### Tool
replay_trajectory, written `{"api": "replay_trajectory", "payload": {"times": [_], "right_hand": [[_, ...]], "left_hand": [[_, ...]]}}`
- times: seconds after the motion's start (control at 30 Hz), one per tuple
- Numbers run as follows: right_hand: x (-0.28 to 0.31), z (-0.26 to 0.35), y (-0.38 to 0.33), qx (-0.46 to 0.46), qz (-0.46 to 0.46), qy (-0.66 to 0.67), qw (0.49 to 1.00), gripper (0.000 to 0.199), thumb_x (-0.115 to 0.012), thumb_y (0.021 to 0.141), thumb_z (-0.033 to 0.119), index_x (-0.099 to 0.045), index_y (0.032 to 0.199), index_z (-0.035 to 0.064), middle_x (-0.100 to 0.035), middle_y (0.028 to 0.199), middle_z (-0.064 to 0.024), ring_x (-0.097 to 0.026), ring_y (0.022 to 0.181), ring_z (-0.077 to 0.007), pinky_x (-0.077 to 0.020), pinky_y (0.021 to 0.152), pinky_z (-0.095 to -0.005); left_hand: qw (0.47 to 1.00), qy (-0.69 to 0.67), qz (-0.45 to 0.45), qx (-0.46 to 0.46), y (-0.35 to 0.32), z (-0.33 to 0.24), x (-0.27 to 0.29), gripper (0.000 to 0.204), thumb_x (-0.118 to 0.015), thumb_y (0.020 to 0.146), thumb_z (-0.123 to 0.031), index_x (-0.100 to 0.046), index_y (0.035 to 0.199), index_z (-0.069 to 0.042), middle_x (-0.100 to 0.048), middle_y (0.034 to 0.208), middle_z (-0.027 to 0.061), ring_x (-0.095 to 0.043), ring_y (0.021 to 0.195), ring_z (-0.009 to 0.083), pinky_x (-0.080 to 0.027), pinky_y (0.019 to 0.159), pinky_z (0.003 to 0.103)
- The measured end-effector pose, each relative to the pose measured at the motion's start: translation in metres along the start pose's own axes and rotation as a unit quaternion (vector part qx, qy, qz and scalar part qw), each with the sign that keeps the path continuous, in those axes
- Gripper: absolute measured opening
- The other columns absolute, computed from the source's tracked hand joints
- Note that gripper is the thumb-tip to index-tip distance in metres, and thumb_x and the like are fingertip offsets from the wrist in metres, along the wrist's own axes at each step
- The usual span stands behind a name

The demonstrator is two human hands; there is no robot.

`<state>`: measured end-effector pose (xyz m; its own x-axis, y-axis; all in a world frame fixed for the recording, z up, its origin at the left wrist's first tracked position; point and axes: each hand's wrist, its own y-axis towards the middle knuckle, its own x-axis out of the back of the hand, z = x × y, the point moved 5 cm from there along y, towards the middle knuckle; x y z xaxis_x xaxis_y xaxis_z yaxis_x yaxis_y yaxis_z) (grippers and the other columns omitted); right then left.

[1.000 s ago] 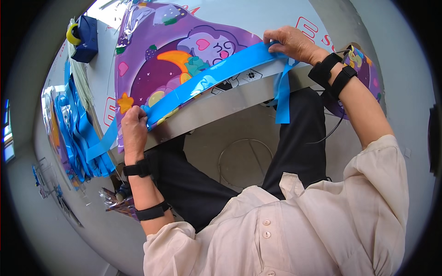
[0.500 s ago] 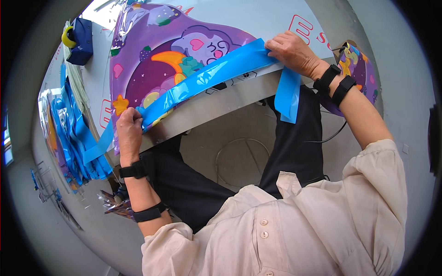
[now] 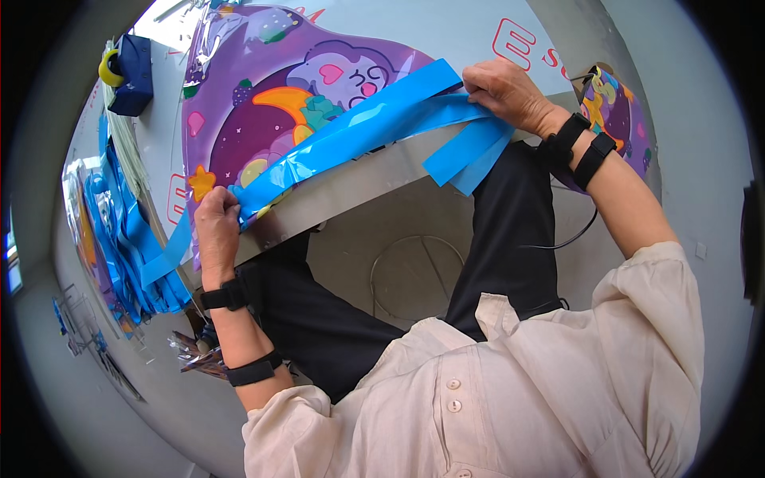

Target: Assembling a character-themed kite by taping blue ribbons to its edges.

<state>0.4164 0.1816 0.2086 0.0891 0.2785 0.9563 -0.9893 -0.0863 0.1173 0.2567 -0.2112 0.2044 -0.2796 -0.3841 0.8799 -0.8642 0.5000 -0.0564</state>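
Observation:
A glossy blue ribbon [image 3: 343, 131] stretches across the near edge of a worktable, between my two hands. My left hand [image 3: 217, 215] is closed on its left end, fingers pinched together. The right hand [image 3: 504, 92] pinches the strip near its other end, by the table's right side. Below that hand, loose ribbon tails [image 3: 466, 155] fan out over the table edge above my lap. Under the ribbon lies a flat, shiny purple plastic sheet [image 3: 227, 95], printed with a cartoon cloud, an orange moon and stars; the ribbon covers part of its near edge.
A blue tape dispenser [image 3: 133, 74] with a yellow roll stands at the table's left. Beside it hang pale strands [image 3: 123, 147] and a bunch of blue ribbons [image 3: 131, 239]. Another purple printed piece [image 3: 613, 119] hangs at the right edge. A round metal ring [image 3: 418, 279] shows below, between my legs.
The ribbon's right part has spread into separate layers, and its hanging tails have swung left and up. My left hand has shifted slightly left; both hands keep their grip.

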Motion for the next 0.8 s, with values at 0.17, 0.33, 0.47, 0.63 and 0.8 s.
{"api": "replay_trajectory", "payload": {"times": [0.17, 0.33, 0.47, 0.63, 0.8], "right_hand": [[-0.001, -0.001, -0.002, 0.018, -0.016, 0.031, 0.999, 0.009, -0.063, 0.076, 0.005, -0.055, 0.080, 0.0077, -0.057, 0.076, -0.0082, -0.056, 0.078, -0.0266, -0.0468, 0.070, -0.0372], [0.006, 0.006, -0.011, 0.011, -0.009, 0.032, 0.999, 0.006, -0.065, 0.075, 0.007, -0.059, 0.074, 0.0083, -0.059, 0.076, -0.0075, -0.060, 0.082, -0.0250, -0.0495, 0.070, -0.0351], [0.003, 0.008, -0.015, -0.016, 0.022, 0.082, 0.996, 0.010, -0.067, 0.074, 0.011, -0.058, 0.076, 0.0078, -0.059, 0.077, -0.0078, -0.060, 0.079, -0.0272, -0.0491, 0.069, -0.0363], [-0.008, 0.013, -0.019, -0.084, 0.088, 0.096, 0.988, 0.025, -0.073, 0.068, 0.011, -0.054, 0.084, 0.0063, -0.057, 0.077, -0.0088, -0.058, 0.073, -0.0271, -0.0472, 0.066, -0.0354], [-0.006, 0.011, -0.020, -0.067, 0.072, 0.081, 0.992, 0.024, -0.073, 0.065, 0.009, -0.052, 0.076, 0.0056, -0.055, 0.072, -0.0091, -0.055, 0.069, -0.0273, -0.0463, 0.065, -0.0346]], "left_hand": [[1.000, -0.001, -0.003, -0.009, 0.001, 0.000, -0.001, 0.011, -0.063, 0.072, 0.008, -0.056, 0.077, 0.001, -0.057, 0.070, 0.0101, -0.056, 0.066, 0.0197, -0.045, 0.062, 0.030], [1.000, -0.008, 0.001, 0.008, 0.000, -0.001, 0.001, 0.013, -0.062, 0.069, 0.009, -0.054, 0.076, 0.002, -0.057, 0.071, 0.0144, -0.057, 0.067, 0.0248, -0.045, 0.063, 0.033], [1.000, -0.009, -0.001, 0.007, 0.000, -0.004, 0.001, 0.013, -0.062, 0.069, 0.009, -0.054, 0.076, 0.002, -0.057, 0.071, 0.0145, -0.057, 0.067, 0.0247, -0.045, 0.063, 0.033], [1.000, -0.011, 0.001, 0.014, 0.000, -0.002, 0.001, 0.013, -0.062, 0.070, 0.009, -0.053, 0.076, 0.002, -0.057, 0.071, 0.0140, -0.056, 0.067, 0.0244, -0.045, 0.063, 0.033], [1.000, -0.018, 0.003, 0.004, 0.001, -0.002, -0.001, 0.013, -0.062, 0.070, 0.009, -0.053, 0.076, 0.002, -0.056, 0.071, 0.0136, -0.056, 0.067, 0.0238, -0.045, 0.063, 0.033]]}}
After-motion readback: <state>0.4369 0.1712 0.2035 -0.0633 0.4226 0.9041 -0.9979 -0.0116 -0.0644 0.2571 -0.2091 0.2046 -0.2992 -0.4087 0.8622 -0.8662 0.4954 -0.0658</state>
